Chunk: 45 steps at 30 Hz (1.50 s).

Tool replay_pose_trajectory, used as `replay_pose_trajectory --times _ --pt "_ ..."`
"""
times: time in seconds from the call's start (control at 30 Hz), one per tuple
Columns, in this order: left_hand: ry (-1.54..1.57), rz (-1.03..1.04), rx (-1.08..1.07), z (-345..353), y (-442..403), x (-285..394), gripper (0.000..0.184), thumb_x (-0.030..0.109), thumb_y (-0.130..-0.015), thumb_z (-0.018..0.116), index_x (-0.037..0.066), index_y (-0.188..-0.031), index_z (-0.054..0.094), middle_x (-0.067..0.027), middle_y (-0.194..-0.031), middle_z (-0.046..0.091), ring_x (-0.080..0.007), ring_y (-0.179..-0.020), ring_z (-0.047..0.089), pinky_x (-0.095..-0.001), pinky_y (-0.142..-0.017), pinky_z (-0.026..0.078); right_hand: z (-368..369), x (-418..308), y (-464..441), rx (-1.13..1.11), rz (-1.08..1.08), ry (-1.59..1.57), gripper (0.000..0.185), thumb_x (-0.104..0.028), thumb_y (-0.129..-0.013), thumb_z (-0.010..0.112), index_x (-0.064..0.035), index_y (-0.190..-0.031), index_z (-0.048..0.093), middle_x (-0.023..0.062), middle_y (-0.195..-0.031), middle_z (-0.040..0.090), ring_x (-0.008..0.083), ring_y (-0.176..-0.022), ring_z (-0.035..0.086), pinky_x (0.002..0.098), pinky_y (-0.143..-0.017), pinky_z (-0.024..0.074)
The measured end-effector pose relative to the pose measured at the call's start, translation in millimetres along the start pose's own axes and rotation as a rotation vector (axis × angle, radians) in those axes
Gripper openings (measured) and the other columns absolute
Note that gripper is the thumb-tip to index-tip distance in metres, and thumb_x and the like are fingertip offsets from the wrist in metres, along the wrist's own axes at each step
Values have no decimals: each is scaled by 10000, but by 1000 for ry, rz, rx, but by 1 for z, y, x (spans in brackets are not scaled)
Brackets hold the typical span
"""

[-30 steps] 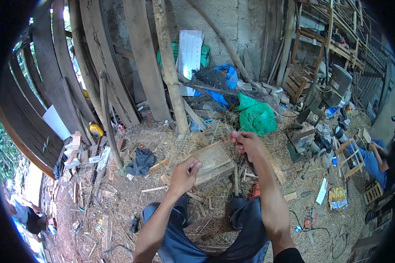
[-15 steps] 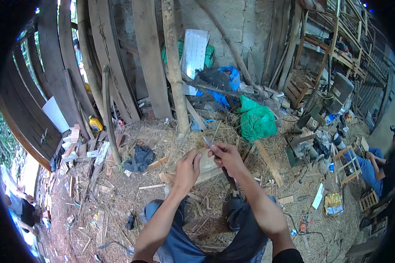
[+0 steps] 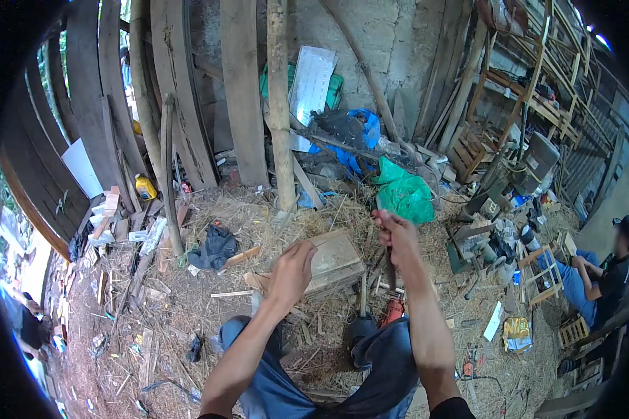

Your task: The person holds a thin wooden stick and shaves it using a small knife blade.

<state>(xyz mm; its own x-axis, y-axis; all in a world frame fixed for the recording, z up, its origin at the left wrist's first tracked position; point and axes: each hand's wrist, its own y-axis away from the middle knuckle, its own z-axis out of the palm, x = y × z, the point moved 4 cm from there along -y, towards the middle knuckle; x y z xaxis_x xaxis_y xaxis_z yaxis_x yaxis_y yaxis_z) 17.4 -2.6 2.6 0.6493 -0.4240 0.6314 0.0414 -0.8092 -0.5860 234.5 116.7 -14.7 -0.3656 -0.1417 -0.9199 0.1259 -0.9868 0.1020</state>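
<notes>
Now, our right hand (image 3: 398, 236) grips a tool (image 3: 390, 273) — long axis pointing away from us, beside the block's (image 3: 337, 255) right edge — while our left hand (image 3: 291, 271), nearer the block's left edge, curls, its hold unclear.

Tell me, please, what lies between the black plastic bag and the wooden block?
The head view shows a wooden strip and straw between bag and block; the left hand hides part of the stretch.

Wood block (image 3: 336, 260) sits betw. hands, open air above; post (image 3: 279, 105) blocks straight fwd.
</notes>
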Motion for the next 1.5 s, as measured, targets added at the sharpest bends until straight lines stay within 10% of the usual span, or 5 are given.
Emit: replay_pose_trajectory --times 0.2,0.57,1.17,1.27,1.5 --pt "60 28 27 2 -9 20 67 45 -862 552 -14 -891 543 -217 -815 573 -416 -778 557 -435 -669 443 71 21 58 -379 69 100 227 -207 -909 586 13 -951 623 -20 -713 539 38 -480 365 200 -423 259" --pt "61 -59 -26 -30 24 43 60 45 -878 530 -10 -903 531 -242 -804 572 -437 -764 546 -444 -644 434 22 -9 43 -90 57 197 197 -186 -910 574 -6 -979 617 -36 -712 535 34 -489 357 190 -421 262" --pt "159 -113 -78 -35 30 60 62 51 -875 549 5 -916 558 -234 -763 587 -430 -702 567 -405 -608 452 42 -13 74 -324 84 179 244 -206 -894 603 16 -990 633 -17 -704 551 48 -495 374 202 -435 267" --pt "93 -204 -84 -60 41 50 67 69 -879 555 19 -921 571 -232 -750 588 -420 -670 571 -396 -597 457 -16 -35 44 -23 -48 131 251 -245 -885 616 -22 -1000 639 -42 -720 536 40 -500 364 198 -424 259" --pt "688 -574 -12 -46 27 -18 114 180 -887 614 73 -923 602 27 -754 553 -80 -650 482 -236 -592 386 -1 -27 39 -45 4 272 181 -198 -858 644 -32 -931 630 -16 -732 552 42 -511 383 212 -426 289"
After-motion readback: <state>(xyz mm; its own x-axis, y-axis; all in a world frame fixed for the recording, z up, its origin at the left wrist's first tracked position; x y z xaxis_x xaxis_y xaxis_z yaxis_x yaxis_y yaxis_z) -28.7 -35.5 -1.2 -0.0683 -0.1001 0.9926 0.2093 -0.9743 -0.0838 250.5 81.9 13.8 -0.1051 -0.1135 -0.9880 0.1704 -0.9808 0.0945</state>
